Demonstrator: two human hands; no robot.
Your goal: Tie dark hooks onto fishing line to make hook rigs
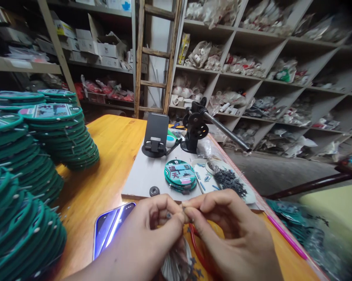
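Tiny piece [184, 209] between left hand [154, 230] and right hand [233, 226] — mostly covered, unidentifiable

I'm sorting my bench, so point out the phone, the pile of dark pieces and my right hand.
Phone [109, 227], head view: on its screen.
Pile of dark pieces [230, 182], head view: middle of the heap.
Right hand [238, 228], head view: near the thumb's base.

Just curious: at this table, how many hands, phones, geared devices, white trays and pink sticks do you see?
Left hand and right hand: 2
Phone: 1
Geared device: 1
White tray: 1
Pink stick: 1
Total: 6
What the hands pinch is too small to count.
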